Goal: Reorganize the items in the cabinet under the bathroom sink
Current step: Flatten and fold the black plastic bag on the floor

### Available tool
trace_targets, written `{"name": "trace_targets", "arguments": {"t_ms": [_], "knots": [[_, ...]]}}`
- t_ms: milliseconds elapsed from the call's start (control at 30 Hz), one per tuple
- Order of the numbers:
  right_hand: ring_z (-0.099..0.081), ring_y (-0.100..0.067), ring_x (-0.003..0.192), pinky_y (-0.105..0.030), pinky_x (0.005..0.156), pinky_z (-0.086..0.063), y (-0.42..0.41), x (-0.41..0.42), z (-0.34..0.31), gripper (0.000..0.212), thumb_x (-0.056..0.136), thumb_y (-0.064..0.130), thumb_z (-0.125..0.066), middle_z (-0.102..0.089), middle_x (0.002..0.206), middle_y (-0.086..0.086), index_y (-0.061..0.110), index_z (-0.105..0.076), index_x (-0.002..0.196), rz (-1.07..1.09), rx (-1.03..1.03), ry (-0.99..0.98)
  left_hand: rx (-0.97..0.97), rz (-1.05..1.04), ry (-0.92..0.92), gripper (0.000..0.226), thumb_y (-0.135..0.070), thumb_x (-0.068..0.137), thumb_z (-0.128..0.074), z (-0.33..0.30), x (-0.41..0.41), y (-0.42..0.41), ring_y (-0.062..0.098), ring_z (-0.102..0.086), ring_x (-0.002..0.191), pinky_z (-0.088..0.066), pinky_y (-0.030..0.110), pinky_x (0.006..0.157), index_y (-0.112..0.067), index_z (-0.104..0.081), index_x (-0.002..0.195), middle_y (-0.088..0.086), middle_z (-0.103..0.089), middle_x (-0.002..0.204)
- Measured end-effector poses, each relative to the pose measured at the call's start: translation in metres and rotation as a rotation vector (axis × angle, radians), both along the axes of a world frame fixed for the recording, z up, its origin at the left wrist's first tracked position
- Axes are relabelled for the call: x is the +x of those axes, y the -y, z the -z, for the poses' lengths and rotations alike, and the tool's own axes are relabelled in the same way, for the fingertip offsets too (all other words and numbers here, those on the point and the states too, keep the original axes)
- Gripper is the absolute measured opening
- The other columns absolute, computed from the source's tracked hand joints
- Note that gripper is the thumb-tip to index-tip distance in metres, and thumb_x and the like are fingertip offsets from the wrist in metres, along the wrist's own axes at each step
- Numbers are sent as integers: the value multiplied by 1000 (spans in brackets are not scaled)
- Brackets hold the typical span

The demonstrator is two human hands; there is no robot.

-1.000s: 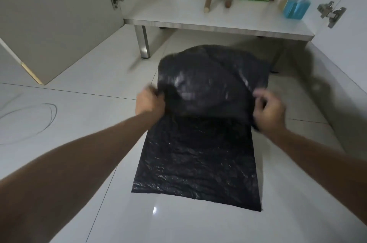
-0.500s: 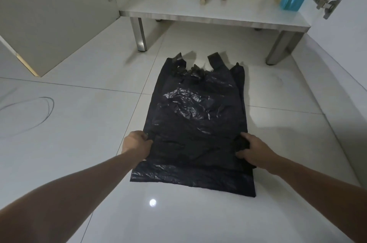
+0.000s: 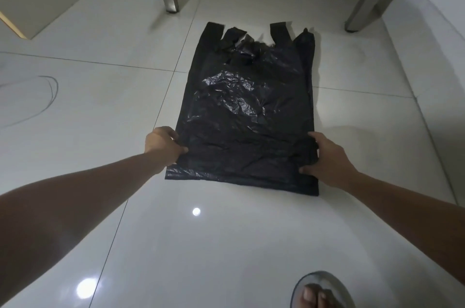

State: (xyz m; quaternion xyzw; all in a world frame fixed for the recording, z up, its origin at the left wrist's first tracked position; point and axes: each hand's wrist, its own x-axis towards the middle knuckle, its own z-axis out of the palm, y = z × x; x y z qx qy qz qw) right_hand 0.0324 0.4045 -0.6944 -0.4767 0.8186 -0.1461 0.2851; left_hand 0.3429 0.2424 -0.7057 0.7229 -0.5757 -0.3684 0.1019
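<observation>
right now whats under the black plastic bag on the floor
The black plastic bag lies flat on the white floor tiles, with both hands at its near side edges. It looks flat with no bulge, but it is opaque, so whatever it covers cannot be seen.
</observation>
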Motion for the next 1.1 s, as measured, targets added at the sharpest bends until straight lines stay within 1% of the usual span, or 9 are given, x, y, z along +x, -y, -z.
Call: {"name": "trace_targets", "arguments": {"t_ms": [67, 167, 333, 533, 700, 833, 900, 1000, 1100], "knots": [[-52, -32, 119, -27, 92, -38, -5, 2, 0, 96, 65, 13, -89, -54, 132, -13, 12, -34, 145, -3, 15, -4, -24, 42, 35, 26, -12, 72, -82, 1, 4, -3, 18, -58, 60, -45, 24, 52, -12, -65, 92, 10, -66, 90], [-50, -33, 120, -35, 99, -41, -11, 7, 1, 98, 65, 16, -88, -51, 134, -15, 13, -32, 146, -25, 19, -33, -46, 85, 111, 28, -19, 72, -82, 3, 10, -7, 24, -63, 79, -50, 29, 66, -17, -64, 93, 8, -66, 98], [-57, -37, 108, -40, 93, -47, -17, 13, 0, 83, 76, 25, -81, -45, 130, -14, 20, -33, 143, -71, 98, -155, -85, 200, 220, 41, -23, 75, -78, 9, 14, -15, 25, -58, 97, -47, 31, 76, -15, -59, 111, 7, -60, 111], [-59, -34, 104, -40, 92, -50, -16, 5, -4, 74, 77, 32, -78, -44, 127, -11, 21, -41, 140, -134, 208, -212, -60, 232, 214, 44, -17, 77, -76, 10, 7, -29, 27, -56, 99, -47, 31, 76, -11, -57, 115, 11, -60, 110], [-42, -34, 122, -44, 97, -45, -10, 0, -11, 70, 74, 39, -77, -41, 135, -11, 21, -46, 135, -230, 276, -430, -90, 278, 257, 49, -21, 81, -71, 6, 2, -46, 30, -52, 107, -47, 38, 91, -10, -49, 124, 11, -46, 123], [-32, -31, 135, -45, 111, -31, 5, 10, -4, 57, 83, 38, -69, -37, 147, -9, 18, -50, 133, -300, 48, -430, -533, 638, 289, 48, -27, 83, -60, 6, -11, -48, 31, -42, 125, -36, 43, 106, -14, -50, 128, 9, -42, 140], [-28, -31, 141, -46, 115, -26, 14, 17, 6, 58, 88, 44, -61, -35, 152, -9, 18, -46, 139, -318, -55, -423, -646, 845, 303, 54, -38, 86, -50, 10, -24, -44, 32, -35, 137, -26, 47, 115, -13, -50, 134, 11, -37, 150], [-15, -30, 148, -51, 119, -18, 23, 24, 25, 65, 94, 60, -34, -22, 160, -6, 26, -30, 149, -322, -86, -456, -632, 1059, 396, 69, -53, 92, -23, 14, -47, -39, 26, -9, 149, -10, 49, 120, -14, -32, 148, 10, -15, 160], [-11, -32, 149, -54, 118, -15, 28, 24, 41, 69, 93, 66, -17, -16, 162, -6, 31, -21, 152, -303, -72, -514, -560, 1143, 485, 77, -62, 90, -9, 28, -60, -34, 23, 11, 149, 0, 50, 120, -19, -10, 154, 6, 8, 162]]}}
